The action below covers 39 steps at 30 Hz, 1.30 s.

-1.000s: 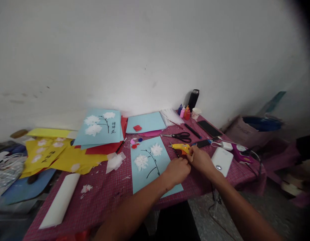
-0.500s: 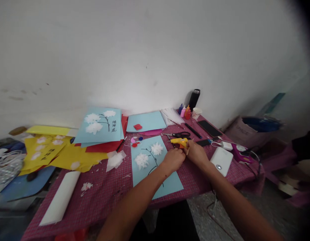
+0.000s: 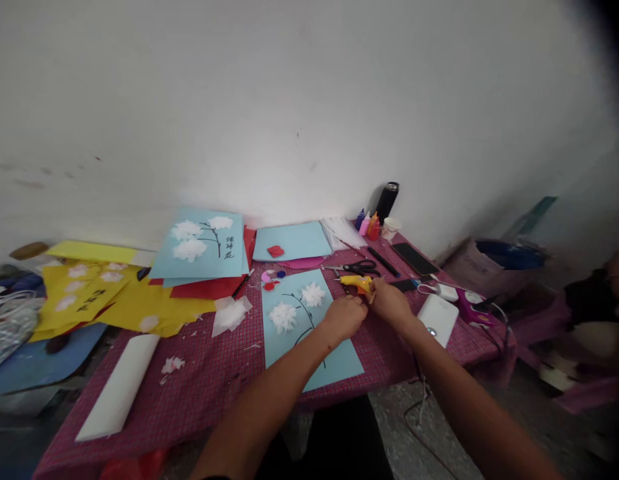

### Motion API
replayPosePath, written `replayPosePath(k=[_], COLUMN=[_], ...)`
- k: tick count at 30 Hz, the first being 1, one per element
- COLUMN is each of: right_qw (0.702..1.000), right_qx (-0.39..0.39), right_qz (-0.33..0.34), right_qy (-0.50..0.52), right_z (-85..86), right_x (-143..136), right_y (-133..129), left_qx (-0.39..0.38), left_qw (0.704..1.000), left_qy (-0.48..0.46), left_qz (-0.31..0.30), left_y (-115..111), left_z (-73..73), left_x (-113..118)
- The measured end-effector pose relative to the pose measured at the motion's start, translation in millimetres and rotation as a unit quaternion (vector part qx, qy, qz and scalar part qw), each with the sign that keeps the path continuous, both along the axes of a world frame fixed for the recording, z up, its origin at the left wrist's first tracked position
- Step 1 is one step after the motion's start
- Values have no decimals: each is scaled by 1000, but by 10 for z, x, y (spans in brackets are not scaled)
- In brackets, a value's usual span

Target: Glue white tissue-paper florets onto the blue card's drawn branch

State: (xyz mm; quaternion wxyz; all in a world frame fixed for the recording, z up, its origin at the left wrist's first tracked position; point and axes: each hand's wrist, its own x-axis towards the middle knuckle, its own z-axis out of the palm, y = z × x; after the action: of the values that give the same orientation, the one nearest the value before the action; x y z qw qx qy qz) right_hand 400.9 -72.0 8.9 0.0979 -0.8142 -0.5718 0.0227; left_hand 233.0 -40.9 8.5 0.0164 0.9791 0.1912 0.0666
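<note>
A yellow glue gun [image 3: 356,281] points left, just beyond the right edge of the light blue sheet. My right hand [image 3: 388,301] is closed around its rear end. Close beside it, my left hand [image 3: 346,316] has its fingers bent together below the gun; what they hold, if anything, is hidden. Two white paper flowers [image 3: 282,318] and a dark drawn branch are on the light blue sheet [image 3: 278,350], partly covered by my left forearm. Black-handled scissors [image 3: 360,268] lie behind the glue gun.
Finished blue flower sheets [image 3: 159,267] and yellow papers [image 3: 139,310] lie at left, near a white paper roll [image 3: 120,390]. Paint bottles [image 3: 373,230], a paper cup [image 3: 390,229] and a black flask [image 3: 388,199] stand at the back. A phone [image 3: 414,257] and white power bank [image 3: 437,318] lie right.
The camera view has shifted slightly. Both hands stay together at the glue gun, with little visible movement on the table.
</note>
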Motion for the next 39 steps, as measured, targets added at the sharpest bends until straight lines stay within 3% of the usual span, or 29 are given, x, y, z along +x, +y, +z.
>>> replayPosePath(k=[10, 15, 17, 20, 22, 24, 26, 29, 32, 35, 39], right_qw=[1000, 998, 996, 991, 970, 944, 932, 916, 919, 927, 937], right_qx=[19, 59, 84, 128, 222, 298, 331, 368, 369, 354, 337], right_qz=[2, 4, 1, 3, 26, 58, 57, 26, -3, -2, 0], right_qy=[-2, 8, 17, 42, 94, 131, 141, 156, 140, 126, 93], right_z=[-33, 60, 109, 98, -2, -161, -331, -521, -607, -630, -618], right_x=[25, 33, 15, -89, -208, -349, -480, -589, -585, -556, -574], right_y=[-32, -105, -213, -493, -722, -926, -1066, -1137, -1122, -1109, -1115], left_qx=[4, 1, -2, -11, -41, -66, -64, -33, -12, -11, -46], left_qw=[1000, 999, 999, 997, 990, 982, 970, 937, 911, 909, 921], left_qy=[-13, -33, -45, -72, -129, -175, -205, -214, -216, -196, -158], left_qz=[7, 5, -1, -37, -42, 8, 110, 274, 352, 368, 353], left_y=[-85, -230, -392, -732, -937, -1034, -978, -669, -307, -62, 90], left_z=[7, 126, 211, 307, 311, 262, 188, 91, 37, 5, -20], left_x=[-48, -152, -319, -747, -1119, -1539, -1992, -2642, -3088, -3245, -3205])
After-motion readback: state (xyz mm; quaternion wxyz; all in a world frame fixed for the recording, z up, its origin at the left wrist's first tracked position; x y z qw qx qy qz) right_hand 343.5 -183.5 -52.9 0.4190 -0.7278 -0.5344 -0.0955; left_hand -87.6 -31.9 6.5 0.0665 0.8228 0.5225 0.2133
